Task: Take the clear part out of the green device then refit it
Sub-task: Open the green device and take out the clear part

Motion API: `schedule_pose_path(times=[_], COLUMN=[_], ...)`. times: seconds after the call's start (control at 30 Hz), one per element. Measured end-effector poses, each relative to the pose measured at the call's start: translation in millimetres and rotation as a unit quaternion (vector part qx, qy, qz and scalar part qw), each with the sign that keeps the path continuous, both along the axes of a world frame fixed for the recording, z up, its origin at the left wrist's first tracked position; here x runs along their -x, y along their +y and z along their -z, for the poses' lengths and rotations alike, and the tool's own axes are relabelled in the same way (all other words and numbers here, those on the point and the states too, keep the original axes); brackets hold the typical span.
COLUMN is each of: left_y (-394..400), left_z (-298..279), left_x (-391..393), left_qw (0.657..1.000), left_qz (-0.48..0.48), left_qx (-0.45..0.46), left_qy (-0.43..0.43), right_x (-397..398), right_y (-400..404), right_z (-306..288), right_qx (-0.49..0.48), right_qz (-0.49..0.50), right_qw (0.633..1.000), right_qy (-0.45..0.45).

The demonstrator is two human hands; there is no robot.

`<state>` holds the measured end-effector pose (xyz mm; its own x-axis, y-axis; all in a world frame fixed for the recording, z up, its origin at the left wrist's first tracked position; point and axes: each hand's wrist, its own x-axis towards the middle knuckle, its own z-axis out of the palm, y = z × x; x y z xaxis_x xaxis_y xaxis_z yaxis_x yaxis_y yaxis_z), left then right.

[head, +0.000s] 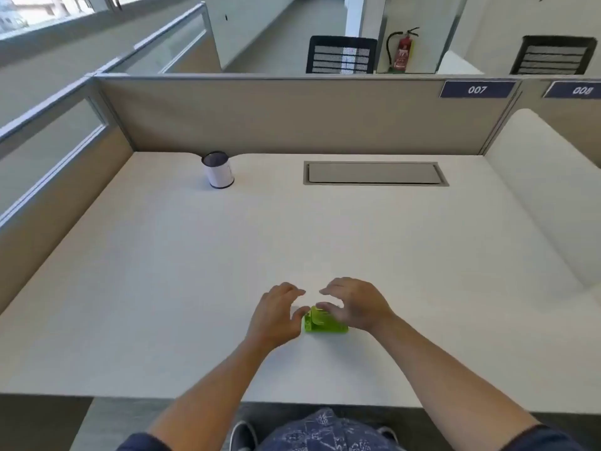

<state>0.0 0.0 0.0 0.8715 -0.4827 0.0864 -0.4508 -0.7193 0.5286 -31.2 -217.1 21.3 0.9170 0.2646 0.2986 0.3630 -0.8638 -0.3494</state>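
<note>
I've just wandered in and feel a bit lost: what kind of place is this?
Most likely an open-plan office. The white desk is fenced by cubicle partitions carrying numbered plates, 007 and 008. Mesh-backed office chairs stand beyond, and a red fire extinguisher stands by a pillar.

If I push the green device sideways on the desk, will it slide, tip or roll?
The green device looks low, boxy and flat on the desk, so it will probably slide, not roll or tip. It seems small beside the left hand and right hand, so likely light. The smooth desk probably gives little grip.
</note>
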Motion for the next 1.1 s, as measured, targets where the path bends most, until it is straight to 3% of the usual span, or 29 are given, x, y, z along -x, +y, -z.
schedule_pose_path(times=[0.37, 0.6, 1.1], left_y=[11.1, 6.6, 1.4], left_z=[18.6, 22.6, 25.5], left_x=[7.0, 7.2, 4.8], left_qw=[0.995, 0.997, 0.990], left_qz=[0.038, 0.018, 0.078], left_qx=[-0.072, -0.053, -0.113], left_qy=[0.049, 0.060, 0.003], right_x=[9.0, 7.3, 7.4], right_y=[8.4, 18.7, 19.9], right_z=[15.1, 30.9, 42.3], right_qx=[0.011, -0.106, -0.107], right_qz=[-0.035, 0.025, 0.043], right_qw=[0.989, 0.967, 0.965], right_qy=[0.143, 0.228, 0.235])
